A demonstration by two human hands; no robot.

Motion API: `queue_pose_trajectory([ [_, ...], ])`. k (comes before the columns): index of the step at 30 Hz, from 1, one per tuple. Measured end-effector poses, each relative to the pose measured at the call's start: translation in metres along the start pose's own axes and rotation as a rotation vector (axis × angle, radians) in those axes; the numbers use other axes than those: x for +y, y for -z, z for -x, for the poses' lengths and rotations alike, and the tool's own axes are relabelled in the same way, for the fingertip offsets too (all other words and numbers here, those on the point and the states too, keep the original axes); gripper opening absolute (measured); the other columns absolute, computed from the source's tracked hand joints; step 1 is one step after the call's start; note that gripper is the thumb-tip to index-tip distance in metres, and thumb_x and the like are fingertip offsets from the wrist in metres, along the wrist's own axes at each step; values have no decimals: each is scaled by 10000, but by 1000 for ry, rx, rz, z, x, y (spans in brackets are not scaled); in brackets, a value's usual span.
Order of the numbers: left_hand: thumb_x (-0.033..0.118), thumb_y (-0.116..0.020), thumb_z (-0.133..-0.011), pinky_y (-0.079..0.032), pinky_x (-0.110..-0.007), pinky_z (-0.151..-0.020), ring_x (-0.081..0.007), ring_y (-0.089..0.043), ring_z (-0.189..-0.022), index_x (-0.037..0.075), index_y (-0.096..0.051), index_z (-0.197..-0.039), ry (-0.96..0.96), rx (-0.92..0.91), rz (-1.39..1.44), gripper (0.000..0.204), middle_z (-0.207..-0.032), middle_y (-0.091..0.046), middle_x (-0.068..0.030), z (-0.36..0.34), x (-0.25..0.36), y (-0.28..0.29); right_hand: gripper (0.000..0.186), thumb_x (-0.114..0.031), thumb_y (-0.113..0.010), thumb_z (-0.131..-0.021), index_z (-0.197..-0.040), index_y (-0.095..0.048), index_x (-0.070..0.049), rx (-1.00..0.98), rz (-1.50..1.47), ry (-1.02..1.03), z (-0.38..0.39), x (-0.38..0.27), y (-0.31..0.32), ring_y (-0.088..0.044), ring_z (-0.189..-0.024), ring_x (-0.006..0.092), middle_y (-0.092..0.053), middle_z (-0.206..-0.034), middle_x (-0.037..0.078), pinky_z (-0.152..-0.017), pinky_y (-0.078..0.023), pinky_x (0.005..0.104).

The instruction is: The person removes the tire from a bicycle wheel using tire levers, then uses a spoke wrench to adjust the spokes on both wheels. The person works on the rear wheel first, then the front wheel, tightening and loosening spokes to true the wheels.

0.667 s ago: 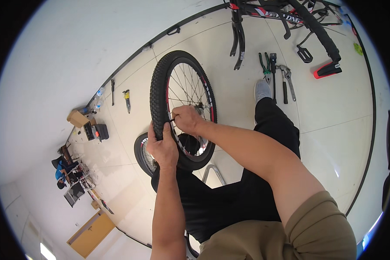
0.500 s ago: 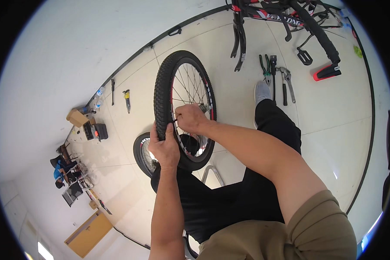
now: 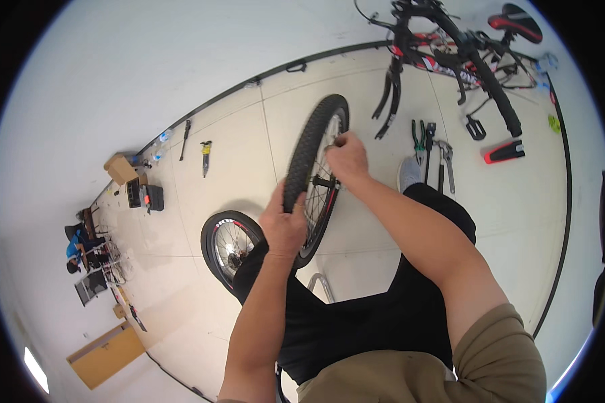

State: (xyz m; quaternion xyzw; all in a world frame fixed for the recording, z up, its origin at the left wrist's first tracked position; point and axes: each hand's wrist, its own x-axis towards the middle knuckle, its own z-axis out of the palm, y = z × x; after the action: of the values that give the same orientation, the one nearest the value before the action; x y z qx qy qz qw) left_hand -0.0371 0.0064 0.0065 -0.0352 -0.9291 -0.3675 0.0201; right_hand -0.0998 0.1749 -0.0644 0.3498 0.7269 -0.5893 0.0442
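A bicycle wheel (image 3: 307,151) with a knobbly black tyre stands upright before me, turned nearly edge-on. My left hand (image 3: 284,221) grips its near part, thumb on one side of the tyre and fingers on the other. At the wheel's right side, above the hub, my right hand (image 3: 347,161) is closed by the rim and spokes. What its fingers pinch is hidden from me. A second bicycle wheel (image 3: 212,242) lies on the floor beside my left leg, partly covered by it.
A bicycle frame (image 3: 444,64) without its front wheel stands at the far right. Pliers (image 3: 419,141), a hammer (image 3: 441,168) and an adjustable wrench (image 3: 448,164) lie by my shoe. Left lie a yellow-and-black tool (image 3: 206,158) and cardboard box (image 3: 119,169). Another person (image 3: 76,252) is far left.
The wheel has moved right and turned more edge-on. Both hands have shifted right with it, the right one also higher along the rim. The view has shifted, showing more of the bicycle frame.
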Motion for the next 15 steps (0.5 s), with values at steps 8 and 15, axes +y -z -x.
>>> queue_pose_trajectory([
  [8, 134, -788, -822, -555, -449, -707, -396, -695, -815, 33, -636, -1234, -216, -37, 0, 451, -945, -717, -209, -14, 2, -10, 422, -23, -633, -673, -1078, -711, -109, 90, 251, 999, 26, -28, 45, -558, -1169, 351, -608, -1297, 103, -941, -513, 447],
  [15, 139, -784, -806, -557, -464, -712, -395, -687, -833, 58, -622, -1214, -316, -117, 14, 446, -942, -712, -185, -16, -11, -2, 527, -113, -781, -656, -1175, -691, -138, -290, 549, 1218, 55, -46, 63, -545, -1223, 333, -627, -1313, 85, -937, -539, 425],
])
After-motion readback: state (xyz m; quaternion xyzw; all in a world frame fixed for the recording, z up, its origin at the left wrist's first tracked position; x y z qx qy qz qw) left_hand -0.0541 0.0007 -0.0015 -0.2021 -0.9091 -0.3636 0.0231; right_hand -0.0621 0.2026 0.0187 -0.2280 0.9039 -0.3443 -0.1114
